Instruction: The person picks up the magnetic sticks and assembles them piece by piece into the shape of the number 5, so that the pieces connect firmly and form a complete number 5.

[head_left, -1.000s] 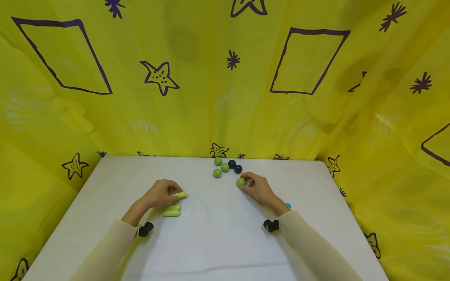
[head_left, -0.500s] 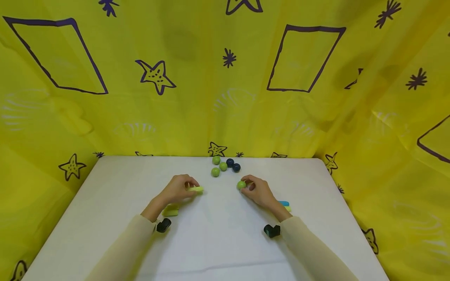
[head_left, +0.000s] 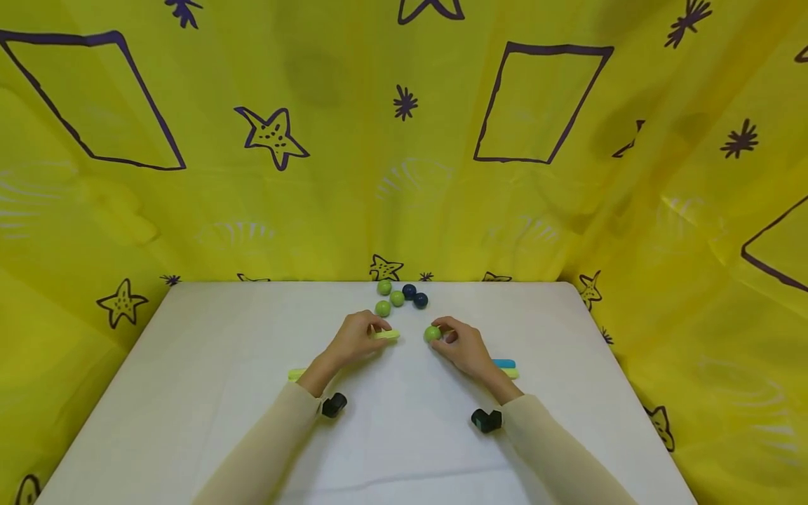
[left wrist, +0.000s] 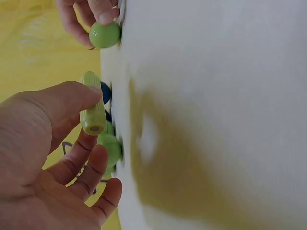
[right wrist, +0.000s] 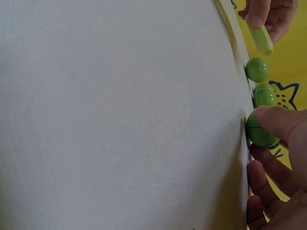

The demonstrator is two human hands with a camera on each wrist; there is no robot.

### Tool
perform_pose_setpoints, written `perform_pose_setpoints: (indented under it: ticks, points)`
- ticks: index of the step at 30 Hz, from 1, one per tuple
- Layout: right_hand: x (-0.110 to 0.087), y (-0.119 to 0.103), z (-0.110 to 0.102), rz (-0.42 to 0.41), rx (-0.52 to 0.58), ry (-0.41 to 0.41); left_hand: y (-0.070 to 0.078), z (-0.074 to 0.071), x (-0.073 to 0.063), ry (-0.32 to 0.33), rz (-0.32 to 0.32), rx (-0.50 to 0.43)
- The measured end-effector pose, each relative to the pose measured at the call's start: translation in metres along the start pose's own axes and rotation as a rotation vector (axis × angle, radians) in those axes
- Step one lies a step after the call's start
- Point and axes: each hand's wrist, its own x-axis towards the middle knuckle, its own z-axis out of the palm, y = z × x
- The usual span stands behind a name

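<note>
Lime stick (left wrist: 93, 116) pinched by left hand (head_left: 355, 338), green ball (head_left: 432, 334) by right hand (head_left: 466, 345), both inward.

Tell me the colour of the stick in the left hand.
The stick is pale yellow-green, clearest in the left wrist view.

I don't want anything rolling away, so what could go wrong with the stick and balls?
The green ball pinched in the right hand is round, so it might slip and roll. The left hand looks close to the loose balls and could bump them; they sit near the far edge of the table. That hand's stick is held by the thumb and fingers, so it might drop.
</note>
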Motion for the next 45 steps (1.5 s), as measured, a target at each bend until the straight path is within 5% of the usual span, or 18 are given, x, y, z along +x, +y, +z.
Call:
perform_pose_setpoints:
  ticks: [22, 45]
  points:
    - [-0.005, 0.000, 0.001, -0.005, 0.016, 0.053, 0.018, 0.041, 0.028, -0.085, 0.009, 0.004]
    - [-0.008, 0.003, -0.003, -0.033, 0.013, 0.039, 0.023, 0.046, 0.030, -0.077, 0.017, 0.035]
